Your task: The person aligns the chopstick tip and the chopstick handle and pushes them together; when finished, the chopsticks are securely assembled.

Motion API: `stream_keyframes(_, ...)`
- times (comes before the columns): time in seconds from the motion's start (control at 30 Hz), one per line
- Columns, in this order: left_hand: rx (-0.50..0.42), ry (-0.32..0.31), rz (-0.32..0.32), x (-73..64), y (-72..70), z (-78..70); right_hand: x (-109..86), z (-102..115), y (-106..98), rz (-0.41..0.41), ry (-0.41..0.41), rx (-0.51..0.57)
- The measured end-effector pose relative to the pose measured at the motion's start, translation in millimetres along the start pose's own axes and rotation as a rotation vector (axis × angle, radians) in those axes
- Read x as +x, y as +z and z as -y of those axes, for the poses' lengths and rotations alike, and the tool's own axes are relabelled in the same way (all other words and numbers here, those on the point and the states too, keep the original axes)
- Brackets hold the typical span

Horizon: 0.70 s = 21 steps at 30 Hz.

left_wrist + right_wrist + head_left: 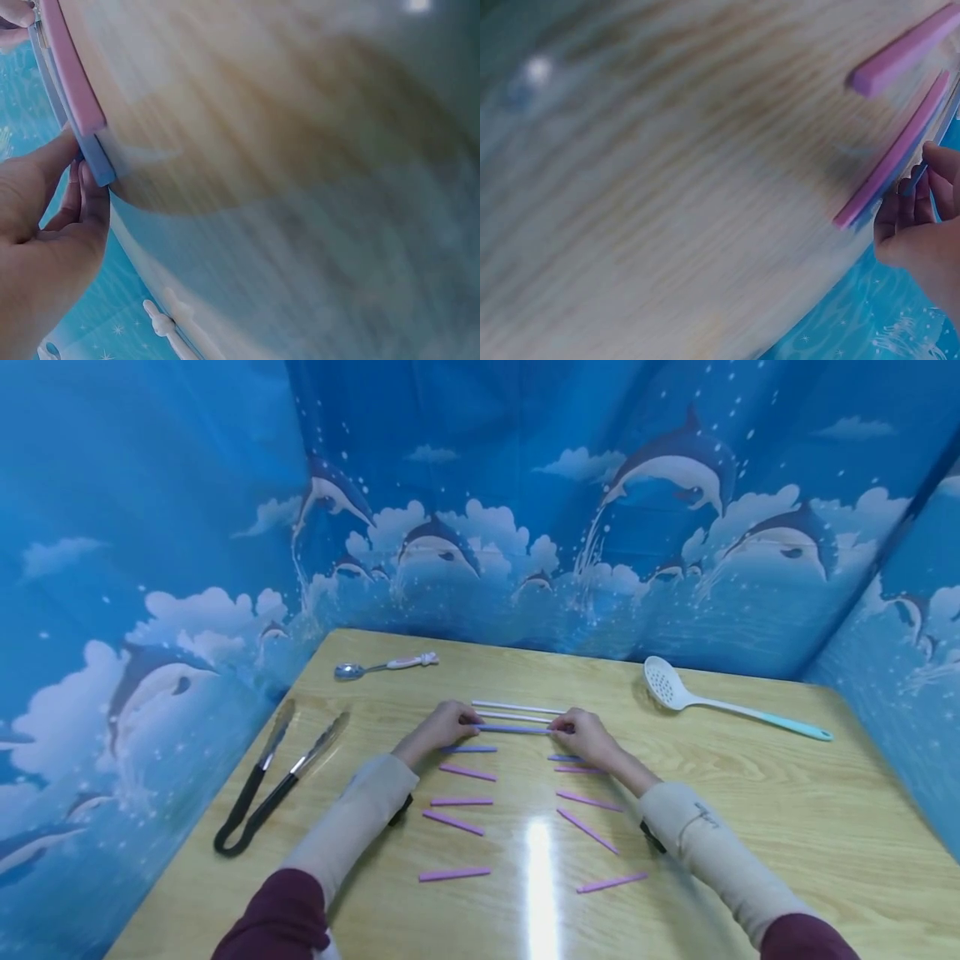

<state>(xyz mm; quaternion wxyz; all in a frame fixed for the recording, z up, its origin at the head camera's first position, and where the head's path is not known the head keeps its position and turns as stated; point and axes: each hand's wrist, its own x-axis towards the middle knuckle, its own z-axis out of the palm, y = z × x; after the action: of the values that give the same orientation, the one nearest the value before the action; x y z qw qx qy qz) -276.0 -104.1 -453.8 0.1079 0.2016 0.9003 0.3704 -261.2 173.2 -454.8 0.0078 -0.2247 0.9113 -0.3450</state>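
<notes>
Both hands hold one long blue-violet stick [516,729] that lies level between them. My left hand [450,724] pinches its left end, and my right hand [588,737] has the right end between thumb and fingers. Just beyond it, two pale long sticks [517,707] run parallel, their ends close to the fingers. In the left wrist view, the fingers [94,199] are at the end of a blue stick [101,166], beside a pink one [75,75]. The right wrist view has the thumb and fingers on a thin blue stick [915,180], near a pink stick [892,154].
Nearer me lie two columns of short sticks, a blue one [468,749] and several pink ones [454,875] at left, matching pink ones [611,883] at right. Black-handled tongs [258,806] and a spoon [386,666] are left; a white skimmer [667,685] is right. A dolphin curtain [480,527] backs the table.
</notes>
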Motion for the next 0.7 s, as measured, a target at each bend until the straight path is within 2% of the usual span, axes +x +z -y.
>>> stream_keyframes(0.13,-0.003,-0.021,0.004,0.2,0.2,-1.4,-0.2,-0.9,1.0,0.013,0.015,-0.010)
stream_keyframes(0.43,0.015,0.028,-0.006,0.3,0.1,-0.1,2.0,-2.4,2.3,-0.003,0.006,-0.022)
stream_keyframes(0.7,0.033,0.006,0.005,0.4,1.6,0.5,0.7,-2.0,1.0,0.016,0.025,-0.005)
